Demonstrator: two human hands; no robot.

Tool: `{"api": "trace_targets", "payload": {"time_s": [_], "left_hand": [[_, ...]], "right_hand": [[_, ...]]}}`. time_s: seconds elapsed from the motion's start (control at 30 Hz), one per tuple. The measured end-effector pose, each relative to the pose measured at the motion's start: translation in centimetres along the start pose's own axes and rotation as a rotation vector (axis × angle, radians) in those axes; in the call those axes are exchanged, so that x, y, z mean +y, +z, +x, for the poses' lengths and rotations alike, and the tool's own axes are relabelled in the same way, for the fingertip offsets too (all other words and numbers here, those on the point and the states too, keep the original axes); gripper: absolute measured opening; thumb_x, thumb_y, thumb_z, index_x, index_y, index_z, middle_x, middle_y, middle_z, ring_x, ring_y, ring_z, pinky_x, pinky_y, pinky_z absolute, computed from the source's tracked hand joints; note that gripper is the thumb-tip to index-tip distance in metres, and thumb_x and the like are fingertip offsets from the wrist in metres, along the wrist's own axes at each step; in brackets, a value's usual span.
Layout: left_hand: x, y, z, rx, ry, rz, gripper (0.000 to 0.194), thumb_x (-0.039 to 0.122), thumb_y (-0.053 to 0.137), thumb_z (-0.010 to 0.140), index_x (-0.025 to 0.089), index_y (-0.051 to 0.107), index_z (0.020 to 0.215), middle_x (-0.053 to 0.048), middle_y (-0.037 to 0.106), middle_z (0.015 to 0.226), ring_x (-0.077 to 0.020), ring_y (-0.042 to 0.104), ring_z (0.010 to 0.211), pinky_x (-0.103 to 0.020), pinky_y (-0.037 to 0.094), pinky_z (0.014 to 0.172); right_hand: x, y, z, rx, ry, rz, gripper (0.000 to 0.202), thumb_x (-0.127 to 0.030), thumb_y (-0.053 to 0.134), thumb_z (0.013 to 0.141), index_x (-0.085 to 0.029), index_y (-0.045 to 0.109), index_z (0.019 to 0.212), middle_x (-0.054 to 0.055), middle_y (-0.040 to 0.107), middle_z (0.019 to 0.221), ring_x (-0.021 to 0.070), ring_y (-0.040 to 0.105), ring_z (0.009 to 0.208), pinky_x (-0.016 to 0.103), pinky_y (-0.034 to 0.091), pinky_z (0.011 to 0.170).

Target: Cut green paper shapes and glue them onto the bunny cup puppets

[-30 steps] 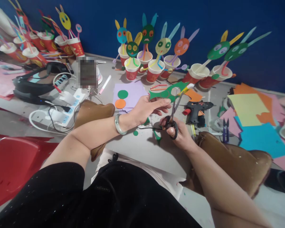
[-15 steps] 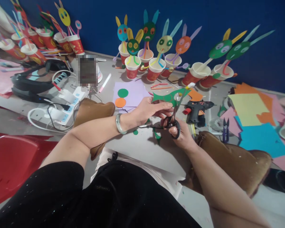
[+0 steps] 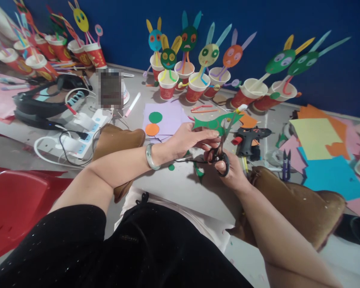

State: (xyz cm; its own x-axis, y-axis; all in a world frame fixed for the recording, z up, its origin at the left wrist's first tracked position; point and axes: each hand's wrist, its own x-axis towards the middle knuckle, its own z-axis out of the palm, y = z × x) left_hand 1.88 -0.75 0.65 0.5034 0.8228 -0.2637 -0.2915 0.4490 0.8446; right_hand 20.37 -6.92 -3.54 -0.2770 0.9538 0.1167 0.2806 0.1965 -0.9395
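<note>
A: What's that green paper [image 3: 208,122]? It looks thin, flat and matt.

B: Yes, card-like, with scooped, curving edges. It's up over the table [image 3: 174,186], in front of the purple sheet [image 3: 169,109]. The left hand [image 3: 195,141] pinches its near edge, thumb nearly closed on the fingers.

A: And the right hand [image 3: 230,172]?

B: Curled around the dark loops of the scissors [image 3: 227,134], fingers through them. The blades are slim metal and cross the paper's right part; how wide they're parted, I can't tell.

A: Which way does everything point?

B: The paper's long axis runs left to right, its tapered right tip tilted slightly away from the person. The scissors aim away too, leaning right.

A: Much room?

B: Bare tabletop towards the body, apart from green scraps [image 3: 199,171]. The black glue gun [image 3: 246,141] sits close on the right, and paper cups [image 3: 198,86] line the far side.
</note>
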Motion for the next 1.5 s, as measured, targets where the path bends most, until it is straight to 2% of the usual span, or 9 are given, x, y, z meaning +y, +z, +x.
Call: {"api": "trace_targets", "payload": {"time_s": [0.47,0.73,1.5], "left_hand": [[0.18,0.02,-0.11,0.016,-0.003,0.049,0.039,0.043,0.095,0.078,0.011,0.073,0.081,-0.008,0.079,0.082,-0.0142,0.075,0.076,-0.032,0.061,0.082],[0.25,-0.19,-0.07,-0.011,0.006,0.037,0.038,0.041,0.095,0.077,0.011,0.073,0.083,-0.006,0.079,0.082,-0.0139,0.075,0.076,-0.03,0.06,0.079],[0.83,-0.66,-0.28,-0.056,0.062,0.11,0.046,0.05,0.096,0.073,0.012,0.071,0.084,-0.009,0.081,0.088,-0.0139,0.075,0.079,-0.028,0.056,0.077]], "right_hand": [[0.02,-0.05,0.1,0.015,0.015,-0.013,0.077,-0.1,0.06,0.075,-0.023,0.058,0.074,0.002,0.056,0.068,0.0191,0.051,0.065,0.035,0.041,0.062],[-0.27,-0.07,0.11,0.005,0.013,-0.004,0.077,-0.099,0.06,0.076,-0.023,0.056,0.073,0.002,0.056,0.068,0.0184,0.049,0.064,0.034,0.04,0.061],[-0.15,-0.59,0.23,-0.012,0.016,-0.014,0.077,-0.099,0.062,0.074,-0.023,0.055,0.067,0.003,0.055,0.065,0.0187,0.048,0.064,0.034,0.038,0.06]]}}
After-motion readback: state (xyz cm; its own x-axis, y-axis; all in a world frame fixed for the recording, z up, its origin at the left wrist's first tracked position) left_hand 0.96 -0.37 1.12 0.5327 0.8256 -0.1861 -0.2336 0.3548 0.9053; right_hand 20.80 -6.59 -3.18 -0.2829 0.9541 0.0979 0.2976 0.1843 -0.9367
